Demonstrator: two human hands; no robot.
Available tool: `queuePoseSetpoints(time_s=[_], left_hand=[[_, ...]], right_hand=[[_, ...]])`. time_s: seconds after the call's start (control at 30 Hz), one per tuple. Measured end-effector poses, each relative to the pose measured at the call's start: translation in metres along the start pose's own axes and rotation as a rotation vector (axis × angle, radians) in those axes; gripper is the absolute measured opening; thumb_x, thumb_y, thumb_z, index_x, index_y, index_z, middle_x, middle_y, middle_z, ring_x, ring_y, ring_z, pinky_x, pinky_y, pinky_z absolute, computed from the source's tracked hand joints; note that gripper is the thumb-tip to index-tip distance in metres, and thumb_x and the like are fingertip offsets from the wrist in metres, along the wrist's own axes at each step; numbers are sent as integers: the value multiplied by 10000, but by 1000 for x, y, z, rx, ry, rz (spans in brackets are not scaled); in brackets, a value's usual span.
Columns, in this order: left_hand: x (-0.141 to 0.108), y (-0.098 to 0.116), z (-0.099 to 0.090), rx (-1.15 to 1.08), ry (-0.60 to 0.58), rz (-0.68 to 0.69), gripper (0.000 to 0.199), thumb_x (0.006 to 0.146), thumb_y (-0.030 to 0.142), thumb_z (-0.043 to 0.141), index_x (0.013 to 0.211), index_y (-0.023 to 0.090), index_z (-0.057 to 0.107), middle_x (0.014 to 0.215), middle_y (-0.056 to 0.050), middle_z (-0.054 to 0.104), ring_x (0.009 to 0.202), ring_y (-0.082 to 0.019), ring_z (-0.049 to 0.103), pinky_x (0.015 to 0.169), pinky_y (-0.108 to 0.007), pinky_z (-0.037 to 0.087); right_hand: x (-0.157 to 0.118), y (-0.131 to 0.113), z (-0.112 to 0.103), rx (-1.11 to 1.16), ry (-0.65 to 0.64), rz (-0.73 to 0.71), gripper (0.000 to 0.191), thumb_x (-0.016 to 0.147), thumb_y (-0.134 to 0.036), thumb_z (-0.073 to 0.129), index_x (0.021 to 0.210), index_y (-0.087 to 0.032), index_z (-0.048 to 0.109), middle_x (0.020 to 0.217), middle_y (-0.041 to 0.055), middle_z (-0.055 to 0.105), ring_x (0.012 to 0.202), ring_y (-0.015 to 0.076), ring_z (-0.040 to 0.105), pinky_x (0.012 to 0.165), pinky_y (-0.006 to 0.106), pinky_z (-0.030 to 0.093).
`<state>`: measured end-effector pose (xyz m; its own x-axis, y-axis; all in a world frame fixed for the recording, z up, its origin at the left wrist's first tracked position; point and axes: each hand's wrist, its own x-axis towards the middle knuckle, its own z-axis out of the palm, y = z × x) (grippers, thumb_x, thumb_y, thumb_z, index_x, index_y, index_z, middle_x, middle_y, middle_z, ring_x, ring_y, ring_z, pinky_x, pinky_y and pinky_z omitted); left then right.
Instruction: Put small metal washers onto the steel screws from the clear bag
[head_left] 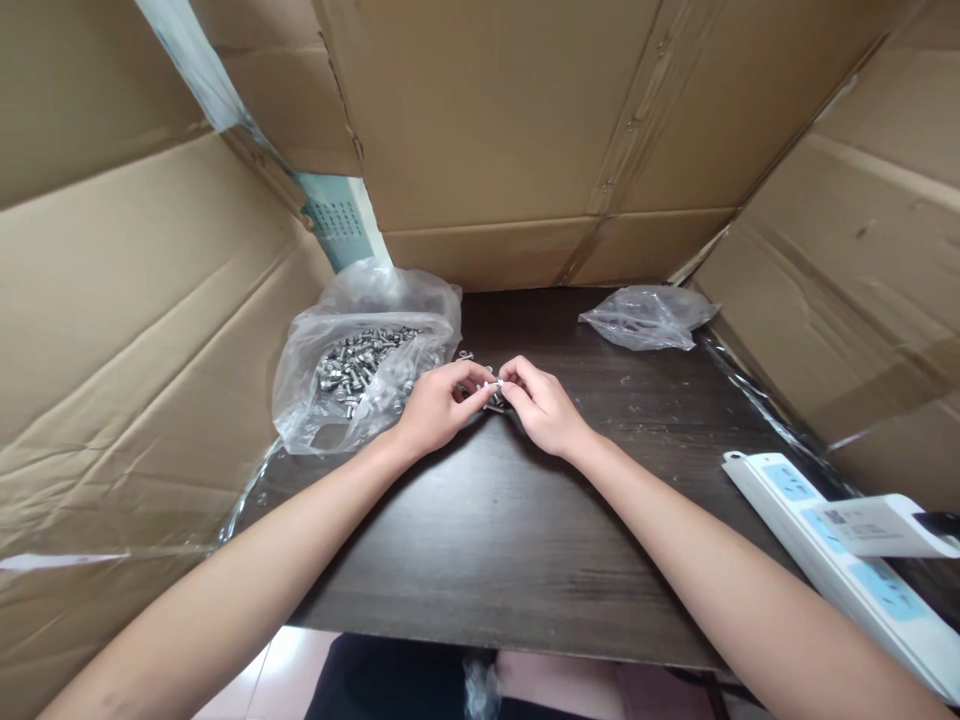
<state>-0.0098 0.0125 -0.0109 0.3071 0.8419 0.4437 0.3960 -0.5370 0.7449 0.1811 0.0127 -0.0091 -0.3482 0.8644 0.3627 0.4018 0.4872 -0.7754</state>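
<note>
My left hand (pixel 439 408) and my right hand (pixel 549 412) meet over the middle of the table, each pinching thumb against fingers. Between the fingertips is a small silvery bolt (pixel 493 385), gripped from both sides; its finer detail is too small to make out. A few loose metal bolts (pixel 466 356) lie on the table just behind and under my fingers, partly hidden by them. Left of my left hand, a clear plastic bag (pixel 296 375) lies open, with a heap of similar metal bolts (pixel 360 365) inside.
A dark wooden table (pixel 480 560) spans the space, with cardboard walls (pixel 495 120) on the left, back and right. Another clear plastic bag (pixel 649 315) lies at the back right. At the right edge is a white power strip (pixel 795 515) with a white adapter (pixel 870 525) plugged in.
</note>
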Motion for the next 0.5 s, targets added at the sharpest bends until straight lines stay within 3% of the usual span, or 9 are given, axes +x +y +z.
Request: queuePoseSetpoints(time_s=[0.5], left_hand=[[1, 0, 0, 12, -4, 26, 119, 935, 273, 677, 968, 168, 721, 887, -24, 742, 743, -121, 661, 646, -211, 499]], right_hand=[[0, 1, 1, -39, -10, -14, 213, 994, -332, 408, 845, -208, 496, 772, 17, 574, 706, 172, 522, 687, 297, 386]])
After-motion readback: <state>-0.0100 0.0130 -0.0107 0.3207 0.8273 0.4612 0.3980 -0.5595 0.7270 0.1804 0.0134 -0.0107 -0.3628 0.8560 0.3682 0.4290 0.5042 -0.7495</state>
